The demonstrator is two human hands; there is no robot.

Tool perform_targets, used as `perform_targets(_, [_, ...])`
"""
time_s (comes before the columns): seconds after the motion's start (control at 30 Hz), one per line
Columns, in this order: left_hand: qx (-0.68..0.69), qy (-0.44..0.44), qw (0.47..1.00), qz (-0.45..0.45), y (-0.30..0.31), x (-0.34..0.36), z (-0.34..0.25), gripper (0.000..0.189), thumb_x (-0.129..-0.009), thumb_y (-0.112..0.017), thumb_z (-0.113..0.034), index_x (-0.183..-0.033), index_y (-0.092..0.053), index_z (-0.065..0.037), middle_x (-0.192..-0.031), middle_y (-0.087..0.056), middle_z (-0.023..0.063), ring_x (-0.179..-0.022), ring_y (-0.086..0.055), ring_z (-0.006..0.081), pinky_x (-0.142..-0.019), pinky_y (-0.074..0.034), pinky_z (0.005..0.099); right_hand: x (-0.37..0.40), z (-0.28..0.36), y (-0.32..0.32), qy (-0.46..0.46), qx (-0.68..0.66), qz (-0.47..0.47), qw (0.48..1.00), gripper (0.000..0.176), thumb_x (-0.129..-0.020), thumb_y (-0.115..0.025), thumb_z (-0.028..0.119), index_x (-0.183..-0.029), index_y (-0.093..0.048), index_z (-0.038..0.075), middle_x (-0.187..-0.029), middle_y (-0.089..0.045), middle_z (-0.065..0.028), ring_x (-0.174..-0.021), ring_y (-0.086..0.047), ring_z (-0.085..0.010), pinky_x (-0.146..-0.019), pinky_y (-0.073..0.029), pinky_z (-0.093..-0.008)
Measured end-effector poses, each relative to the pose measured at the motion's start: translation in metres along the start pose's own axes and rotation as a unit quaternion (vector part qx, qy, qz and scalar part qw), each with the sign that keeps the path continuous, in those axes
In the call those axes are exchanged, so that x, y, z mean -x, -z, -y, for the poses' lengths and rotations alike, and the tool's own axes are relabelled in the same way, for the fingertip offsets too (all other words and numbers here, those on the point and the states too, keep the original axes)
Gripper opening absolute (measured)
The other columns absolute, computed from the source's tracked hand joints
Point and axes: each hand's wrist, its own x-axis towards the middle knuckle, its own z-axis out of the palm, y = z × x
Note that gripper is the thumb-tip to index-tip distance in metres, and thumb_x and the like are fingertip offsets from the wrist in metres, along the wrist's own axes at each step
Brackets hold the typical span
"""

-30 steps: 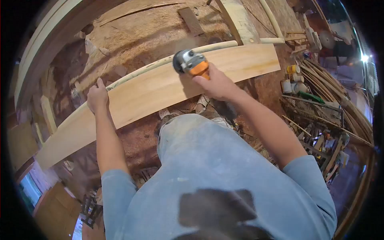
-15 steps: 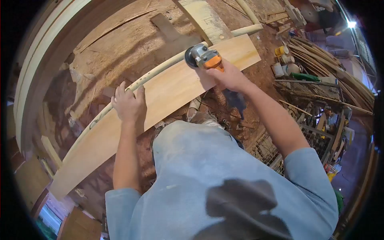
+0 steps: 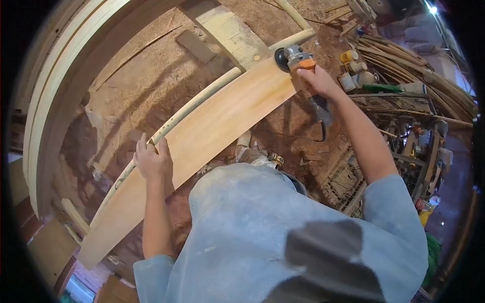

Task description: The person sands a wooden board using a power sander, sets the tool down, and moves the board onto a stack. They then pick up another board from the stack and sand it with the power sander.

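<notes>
Curved wooden board (image 3: 222,118) lies across the space in front of the person, above the floor (image 3: 298,136), its far edge running along a rounded rail (image 3: 217,86); what bears it from below is mostly hidden. It looks long, broad and thin for its length, so it probably feels stiff across the width, with a little spring along the length, and is awkward more than very heavy. Its pale face seems smooth, perhaps slick if dusty, and its thin edges and corners would likely chip or dent first. For lifting, 2 holds set well apart on the long edges should balance it better than a hold at 1 end. At the far edge, toward the left end, the left hand (image 3: 153,160) has its fingers spread beside the rail, wrapped around nothing that shows; how hard it presses, I cannot tell. At the far right corner, the right hand (image 3: 322,82) is closed around the orange body of a power tool (image 3: 301,59), whose black disc (image 3: 281,59) overlaps that corner; firm contact is unclear. With its metal head, the tool is probably front-heavy and rigid, best held by the body behind the head, fingers clear of the disc.
</notes>
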Motion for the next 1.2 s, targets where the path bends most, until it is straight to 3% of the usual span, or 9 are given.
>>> perform_targets(0.27, [0.016, -0.025, 0.999, -0.035, -0.004, 0.000, 0.005, 0.053, -0.094, -0.057, -0.049, -0.084, -0.069, 0.002, -0.141, -0.056, 0.0156, -0.132, -0.048, 0.0346, -0.106, -0.037, 0.0525, -0.024, -0.057, 0.017, -0.066, -0.041, -0.023, 0.997, 0.055, -0.089, -0.065, 0.044, -0.121, -0.062, 0.000, -0.106, -0.068, -0.0104, -0.095, -0.063, -0.0187, -0.086, -0.049, -0.0338])
perform_targets(0.63, [0.159, -0.001, 0.987, 0.006, -0.013, -0.011, 0.024, 0.060, -0.098, -0.047, -0.053, -0.109, -0.070, 0.002, -0.140, -0.056, 0.0162, -0.129, -0.051, 0.0347, -0.106, -0.037, 0.0531, 0.089, 0.078, -0.142, 0.031, 0.054, 0.080, 0.995, 0.066, -0.086, -0.066, 0.042, -0.130, -0.052, -0.005, -0.121, -0.064, -0.0246, -0.114, -0.063, -0.0330, -0.097, -0.049, -0.0405])
perform_targets(0.73, [0.352, -0.018, 0.936, 0.016, -0.020, -0.017, 0.048, 0.065, -0.102, -0.038, -0.055, -0.120, -0.065, 0.000, -0.142, -0.056, 0.0157, -0.130, -0.051, 0.0349, -0.107, -0.036, 0.0540, 0.109, 0.097, -0.176, 0.036, 0.076, 0.132, 0.988, 0.068, -0.086, -0.066, 0.040, -0.132, -0.048, -0.006, -0.123, -0.062, -0.0287, -0.117, -0.061, -0.0381, -0.100, -0.047, -0.0427])
perform_targets(0.8, [0.601, 0.113, 0.786, 0.090, 0.011, -0.020, 0.045, 0.071, -0.104, -0.028, -0.059, -0.130, -0.060, -0.001, -0.138, -0.059, 0.0173, -0.131, -0.051, 0.0364, -0.109, -0.034, 0.0507, 0.133, 0.131, -0.189, 0.038, 0.086, 0.185, 0.978, 0.068, -0.085, -0.066, 0.040, -0.129, -0.046, -0.008, -0.118, -0.063, -0.0317, -0.115, -0.062, -0.0416, -0.099, -0.048, -0.0449])
perform_targets(0.93, [0.775, 0.211, 0.589, 0.093, 0.026, -0.042, 0.087, 0.081, -0.102, -0.023, -0.066, -0.136, -0.057, -0.001, -0.138, -0.059, 0.0187, -0.132, -0.050, 0.0369, -0.112, -0.033, 0.0444, 0.153, 0.140, -0.232, 0.066, 0.101, 0.225, 0.967, 0.066, -0.085, -0.065, 0.041, -0.125, -0.047, -0.008, -0.115, -0.063, -0.0332, -0.110, -0.063, -0.0437, -0.096, -0.050, -0.0470])
perform_targets(1.0, [0.503, 0.207, 0.834, 0.086, 0.028, -0.050, 0.108, 0.083, -0.100, -0.024, -0.068, -0.134, -0.059, 0.000, -0.138, -0.057, 0.0241, -0.132, -0.051, 0.0388, -0.113, -0.034, 0.0435, 0.163, 0.146, -0.248, 0.089, 0.125, 0.275, 0.949, 0.064, -0.085, -0.067, 0.039, -0.127, -0.047, -0.006, -0.111, -0.066, -0.0295, -0.107, -0.065, -0.0414, -0.094, -0.050, -0.0448])
perform_targets(1.03, [0.508, 0.204, 0.832, 0.089, 0.012, -0.053, 0.125, 0.083, -0.100, -0.024, -0.068, -0.134, -0.059, 0.000, -0.138, -0.057, 0.0241, -0.132, -0.051, 0.0388, -0.113, -0.034, 0.0435, 0.168, 0.152, -0.250, 0.085, 0.129, 0.270, 0.950, 0.064, -0.085, -0.067, 0.039, -0.127, -0.047, -0.006, -0.111, -0.066, -0.0295, -0.107, -0.065, -0.0414, -0.094, -0.050, -0.0448])
perform_targets(1.1, [0.189, 0.135, 0.970, 0.070, -0.022, -0.050, 0.144, 0.082, -0.099, -0.029, -0.068, -0.129, -0.061, 0.002, -0.134, -0.058, 0.0271, -0.128, -0.054, 0.0397, -0.109, -0.038, 0.0483, 0.180, 0.163, -0.249, 0.089, 0.182, 0.320, 0.925, 0.066, -0.084, -0.067, 0.039, -0.128, -0.047, -0.005, -0.110, -0.066, -0.0301, -0.107, -0.066, -0.0420, -0.095, -0.050, -0.0444])
perform_targets(1.2, [0.062, 0.174, 0.979, 0.084, 0.016, -0.032, 0.094, 0.079, -0.098, -0.033, -0.066, -0.123, -0.064, 0.002, -0.130, -0.060, 0.0277, -0.127, -0.054, 0.0400, -0.106, -0.040, 0.0514, 0.180, 0.144, -0.232, 0.061, 0.155, 0.278, 0.946, 0.069, -0.084, -0.067, 0.042, -0.130, -0.046, -0.005, -0.113, -0.065, -0.0307, -0.109, -0.064, -0.0436, -0.096, -0.050, -0.0470])
